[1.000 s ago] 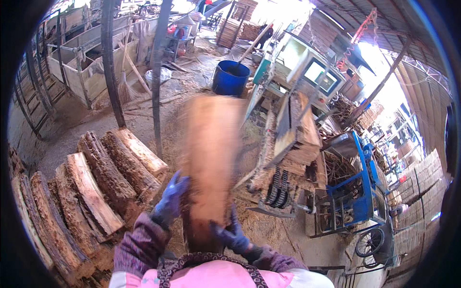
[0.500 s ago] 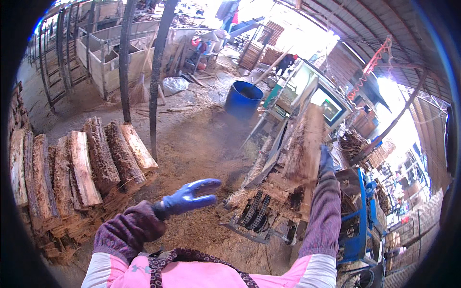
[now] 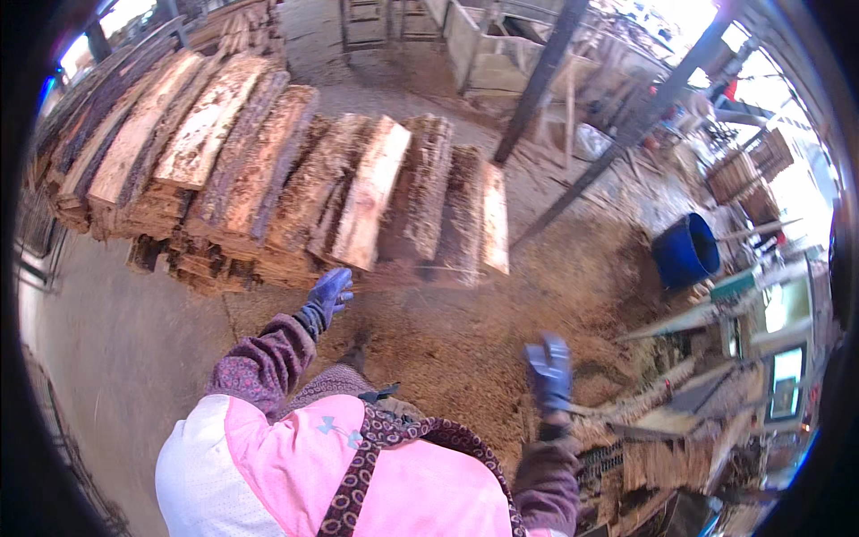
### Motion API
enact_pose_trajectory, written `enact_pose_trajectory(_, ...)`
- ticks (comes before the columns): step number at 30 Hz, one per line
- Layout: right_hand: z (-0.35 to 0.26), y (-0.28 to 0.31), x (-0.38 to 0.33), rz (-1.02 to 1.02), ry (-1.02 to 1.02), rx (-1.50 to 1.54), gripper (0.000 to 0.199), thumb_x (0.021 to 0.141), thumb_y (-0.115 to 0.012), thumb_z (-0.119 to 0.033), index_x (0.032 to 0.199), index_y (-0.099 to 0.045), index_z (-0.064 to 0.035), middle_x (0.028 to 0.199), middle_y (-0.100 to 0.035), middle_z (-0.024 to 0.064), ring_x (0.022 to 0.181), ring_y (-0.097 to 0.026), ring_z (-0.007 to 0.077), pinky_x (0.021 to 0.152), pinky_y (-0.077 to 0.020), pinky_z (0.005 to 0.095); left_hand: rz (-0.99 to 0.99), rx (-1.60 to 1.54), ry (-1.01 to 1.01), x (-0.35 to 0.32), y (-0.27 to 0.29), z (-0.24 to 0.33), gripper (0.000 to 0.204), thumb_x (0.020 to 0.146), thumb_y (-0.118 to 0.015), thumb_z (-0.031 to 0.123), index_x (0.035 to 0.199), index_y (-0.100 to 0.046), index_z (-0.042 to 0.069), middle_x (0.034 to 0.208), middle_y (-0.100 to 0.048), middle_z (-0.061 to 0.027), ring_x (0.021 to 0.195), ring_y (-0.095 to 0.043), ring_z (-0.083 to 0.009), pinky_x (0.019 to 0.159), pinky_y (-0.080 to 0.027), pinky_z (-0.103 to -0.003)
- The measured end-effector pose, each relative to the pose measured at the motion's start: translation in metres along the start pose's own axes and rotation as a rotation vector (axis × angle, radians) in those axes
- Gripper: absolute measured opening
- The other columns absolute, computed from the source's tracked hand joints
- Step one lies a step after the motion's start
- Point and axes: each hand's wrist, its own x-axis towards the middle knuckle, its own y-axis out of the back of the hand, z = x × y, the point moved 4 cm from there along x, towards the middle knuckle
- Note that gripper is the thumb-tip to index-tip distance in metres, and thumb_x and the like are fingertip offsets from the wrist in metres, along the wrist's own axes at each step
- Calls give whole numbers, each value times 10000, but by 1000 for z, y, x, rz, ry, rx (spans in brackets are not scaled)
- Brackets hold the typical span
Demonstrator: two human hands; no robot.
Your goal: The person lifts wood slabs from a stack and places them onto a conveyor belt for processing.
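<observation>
My left hand (image 3: 329, 294), in a blue-purple glove, reaches to the near ends of a pile of bark-edged wood slabs. Its fingers are open, right beside the end of a pale slab (image 3: 370, 192); whether they touch it I cannot tell. My right hand (image 3: 548, 371), gloved alike and slightly blurred, is raised over the sawdust-covered ground with fingers apart and nothing in it. Below and right of that hand lies the machine's dark feed chain (image 3: 599, 460), with a rough piece of wood (image 3: 664, 462) next to it.
More bark-covered slabs (image 3: 219, 116) are stacked to the left. Dark posts (image 3: 546, 80) rise behind the pile. A blue barrel (image 3: 685, 251) stands at the right, beyond the machine with its screen (image 3: 786, 383). Sawdust (image 3: 447, 336) covers the floor between pile and machine.
The view has swung left, toward the slab pile. My right hand has come away from the wood on the machine. My left hand has moved to the slab ends.
</observation>
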Motion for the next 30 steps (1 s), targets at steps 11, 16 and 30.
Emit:
enact_pose_trajectory(11, -185, -428, 139, -621, -1048, 1853, 543, 863, -646, -512, 1242, -562, -133, 1184, -624, 123, 1038, -610, 317, 906, -521, 464, 26, 54, -457, 19, 94, 88, 512, 935, -605, 149, 1379, -412, -15, 1339, -512, -120, 1244, -511, -233, 1049, -416, -337)
enact_pose_trajectory(16, -213, -452, 126, -602, -919, 1768, 619, 838, -701, -455, 1326, -487, -140, 1303, -542, 151, 1128, -546, 407, 954, -477, 539, 76, 358, -574, 85, 94, 97, 611, 872, -692, 277, 1342, -453, -31, 1312, -530, -190, 1219, -522, -253, 1006, -441, -351)
enact_pose_trajectory(30, -226, -249, 42, -657, -798, 1722, 438, 958, -549, -324, 1328, -504, -93, 1225, -609, 124, 1037, -623, 261, 911, -517, 417, -564, -714, 247, 96, -45, 116, 529, 924, -519, 565, 1150, -641, 103, 951, -668, -56, 825, -635, -222, 768, -531, -382)
